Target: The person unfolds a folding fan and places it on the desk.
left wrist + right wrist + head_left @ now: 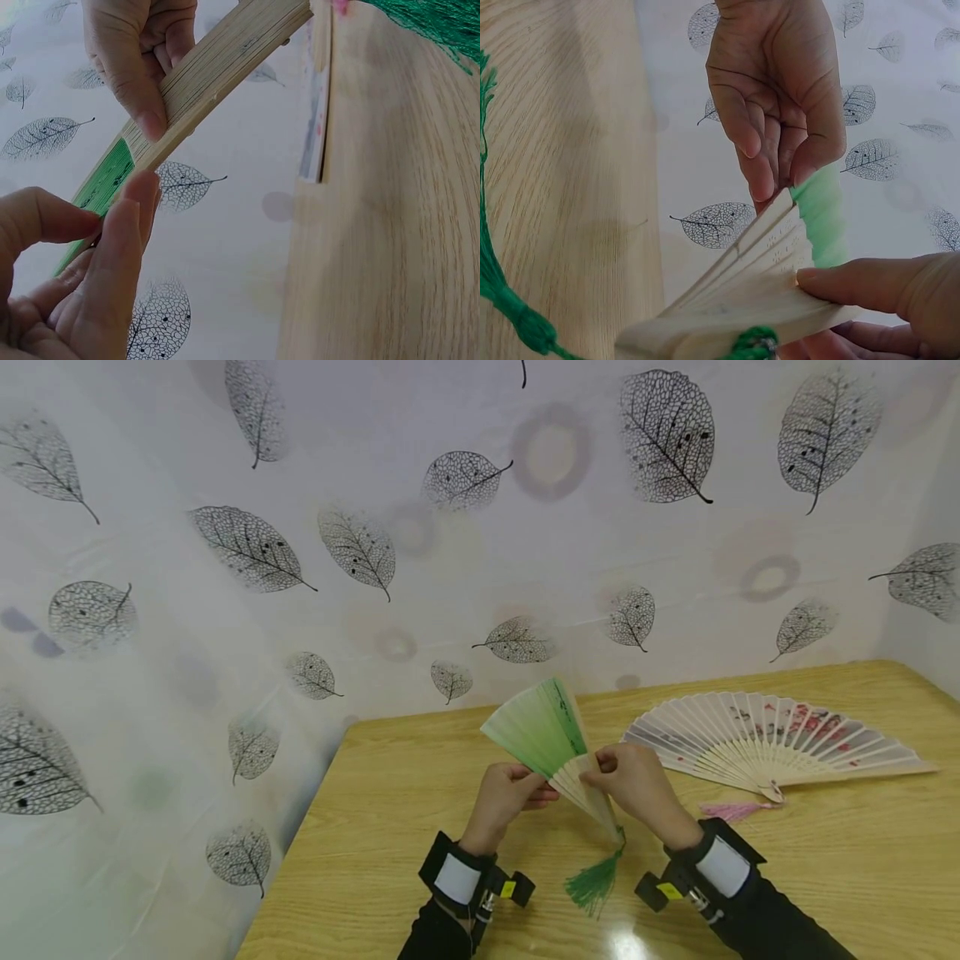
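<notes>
A partly spread green folding fan (536,727) is held up over the table between both hands, its leaf upward and its pale ribs running down to the right. My left hand (504,795) pinches the fan's left edge, where leaf meets ribs. On the opposite edge, my right hand (637,781) grips the ribs between thumb and fingers, the thumb (840,285) lying across them in the right wrist view. From the pivot end hangs a green tassel (596,881). Seen from the left wrist, the ribs (225,67) appear nearly edge-on.
A second folding fan (780,735), white with red flowers, lies spread on the wooden table (360,877) to the right, its pink tassel (738,810) toward the front. Behind the table hangs a pale leaf-patterned sheet (465,568). Both wrists wear black camera straps (457,877).
</notes>
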`<state>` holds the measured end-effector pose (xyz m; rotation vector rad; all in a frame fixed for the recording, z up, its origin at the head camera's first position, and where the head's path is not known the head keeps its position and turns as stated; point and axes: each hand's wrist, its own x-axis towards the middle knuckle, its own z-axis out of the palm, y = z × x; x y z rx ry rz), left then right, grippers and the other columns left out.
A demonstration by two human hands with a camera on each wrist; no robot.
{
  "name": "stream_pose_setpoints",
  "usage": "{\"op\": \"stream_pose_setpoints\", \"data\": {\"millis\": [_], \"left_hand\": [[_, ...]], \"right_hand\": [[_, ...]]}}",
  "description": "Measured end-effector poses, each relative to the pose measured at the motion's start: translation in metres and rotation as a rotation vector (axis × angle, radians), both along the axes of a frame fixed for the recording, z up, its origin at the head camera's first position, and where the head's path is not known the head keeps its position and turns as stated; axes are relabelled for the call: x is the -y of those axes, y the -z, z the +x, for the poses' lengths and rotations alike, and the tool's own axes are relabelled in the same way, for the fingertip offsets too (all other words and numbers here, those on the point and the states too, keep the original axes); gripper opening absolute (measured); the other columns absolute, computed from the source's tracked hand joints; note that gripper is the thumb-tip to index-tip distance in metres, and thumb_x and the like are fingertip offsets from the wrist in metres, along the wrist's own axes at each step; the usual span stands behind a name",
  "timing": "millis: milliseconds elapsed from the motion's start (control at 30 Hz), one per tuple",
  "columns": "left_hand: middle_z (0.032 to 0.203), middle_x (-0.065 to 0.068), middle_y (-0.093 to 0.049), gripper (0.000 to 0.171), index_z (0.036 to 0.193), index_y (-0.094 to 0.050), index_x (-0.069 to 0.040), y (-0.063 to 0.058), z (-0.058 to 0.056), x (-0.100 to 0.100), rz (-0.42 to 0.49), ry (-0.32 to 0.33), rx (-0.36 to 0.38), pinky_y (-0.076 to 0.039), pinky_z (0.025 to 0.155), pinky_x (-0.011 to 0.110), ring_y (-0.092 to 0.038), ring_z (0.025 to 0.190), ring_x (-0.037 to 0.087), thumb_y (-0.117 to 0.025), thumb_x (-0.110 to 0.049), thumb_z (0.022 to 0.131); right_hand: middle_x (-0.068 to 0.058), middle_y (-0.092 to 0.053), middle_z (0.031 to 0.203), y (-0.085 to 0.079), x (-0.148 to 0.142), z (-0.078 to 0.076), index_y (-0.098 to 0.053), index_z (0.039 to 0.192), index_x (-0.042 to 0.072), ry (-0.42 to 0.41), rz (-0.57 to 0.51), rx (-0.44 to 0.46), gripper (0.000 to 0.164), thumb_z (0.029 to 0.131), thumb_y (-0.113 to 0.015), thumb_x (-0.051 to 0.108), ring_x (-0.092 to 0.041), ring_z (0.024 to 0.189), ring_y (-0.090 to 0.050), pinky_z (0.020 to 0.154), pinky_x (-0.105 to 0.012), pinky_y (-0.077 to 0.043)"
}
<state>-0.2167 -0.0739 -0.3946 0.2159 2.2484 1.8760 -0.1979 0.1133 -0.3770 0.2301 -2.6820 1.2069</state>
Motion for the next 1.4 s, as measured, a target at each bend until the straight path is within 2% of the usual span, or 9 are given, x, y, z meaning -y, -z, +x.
{"op": "stream_pose_setpoints", "data": {"millis": [167,300,500,700,767,900,1200,1300,1400], "left_hand": [[0.083,0.02,-0.07,0.024,0.094,-0.068,0.007,0.0,0.001,0.0,0.001,0.003,-0.007,-0.057,0.065,0.027,-0.069,0.068,0.013,-0.059,-0.014,0.087],[0.083,0.02,-0.07,0.023,0.094,-0.068,0.008,0.0,0.0,0.001,0.003,0.006,-0.008,-0.057,0.065,0.026,-0.069,0.069,0.014,-0.058,-0.012,0.087],[0.083,0.02,-0.07,0.023,0.095,-0.068,0.007,0.0,0.0,0.001,0.003,0.008,-0.004,-0.057,0.065,0.027,-0.069,0.069,0.014,-0.059,-0.013,0.088],[0.083,0.02,-0.07,0.024,0.094,-0.068,0.007,0.001,-0.001,0.0,0.003,0.0,0.003,-0.057,0.065,0.026,-0.069,0.07,0.013,-0.058,-0.013,0.088],[0.084,0.021,-0.07,0.024,0.095,-0.068,0.008,0.001,-0.001,0.0,0.01,-0.003,0.005,-0.057,0.065,0.026,-0.069,0.07,0.014,-0.057,-0.012,0.088],[0.086,0.023,-0.069,0.024,0.097,-0.066,0.009,0.001,-0.001,0.0,0.022,-0.007,0.002,-0.057,0.065,0.026,-0.07,0.072,0.016,-0.056,-0.011,0.089],[0.087,0.027,-0.068,0.023,0.097,-0.064,0.014,-0.021,0.014,-0.003,0.026,-0.016,-0.003,-0.057,0.069,0.031,-0.069,0.071,0.017,-0.053,-0.004,0.089],[0.087,0.027,-0.068,0.023,0.097,-0.064,0.014,-0.015,0.01,-0.003,0.039,-0.02,-0.006,-0.057,0.07,0.033,-0.07,0.071,0.017,-0.053,-0.004,0.089],[0.087,0.025,-0.068,0.023,0.098,-0.064,0.012,-0.004,0.003,-0.002,0.053,-0.026,0.0,-0.057,0.071,0.034,-0.069,0.071,0.016,-0.054,-0.006,0.089]], "right_hand": [[-0.016,-0.068,0.083,-0.002,-0.001,0.001,-0.069,0.088,-0.005,0.01,-0.006,0.012,0.022,0.076,-0.071,0.013,-0.025,0.075,-0.064,0.063,-0.034,-0.053],[-0.014,-0.068,0.08,-0.002,-0.004,0.0,-0.069,0.085,-0.004,0.015,0.0,0.017,0.019,0.077,-0.071,0.014,-0.022,0.072,-0.063,0.06,-0.032,-0.051],[-0.017,-0.068,0.083,0.0,-0.007,-0.003,-0.069,0.085,-0.005,0.02,0.019,-0.025,0.021,0.076,-0.072,0.014,-0.026,0.076,-0.064,0.064,-0.036,-0.052],[-0.02,-0.068,0.086,-0.001,-0.01,-0.005,-0.068,0.089,-0.006,0.019,0.005,0.012,0.025,0.078,-0.071,0.015,-0.03,0.079,-0.065,0.066,-0.039,-0.053],[-0.02,-0.068,0.088,-0.001,-0.011,-0.005,-0.068,0.089,-0.006,0.023,-0.003,0.028,0.025,0.078,-0.071,0.016,-0.031,0.08,-0.065,0.066,-0.039,-0.054],[-0.015,-0.068,0.081,-0.001,-0.012,-0.005,-0.067,0.08,-0.001,0.035,-0.005,0.033,0.018,0.078,-0.071,0.016,-0.024,0.073,-0.063,0.06,-0.031,-0.05],[-0.013,-0.068,0.08,-0.001,-0.016,-0.006,-0.067,0.077,0.002,0.055,-0.008,0.033,0.017,0.08,-0.07,0.018,-0.021,0.072,-0.062,0.056,-0.026,-0.044],[-0.015,-0.069,0.082,-0.002,-0.018,-0.007,-0.067,0.077,0.002,0.055,-0.011,0.032,0.018,0.08,-0.07,0.019,-0.024,0.074,-0.063,0.057,-0.027,-0.045],[-0.017,-0.069,0.085,-0.002,-0.019,-0.008,-0.067,0.08,0.001,0.056,-0.017,0.045,0.019,0.08,-0.07,0.02,-0.028,0.078,-0.064,0.06,-0.031,-0.049]]}}
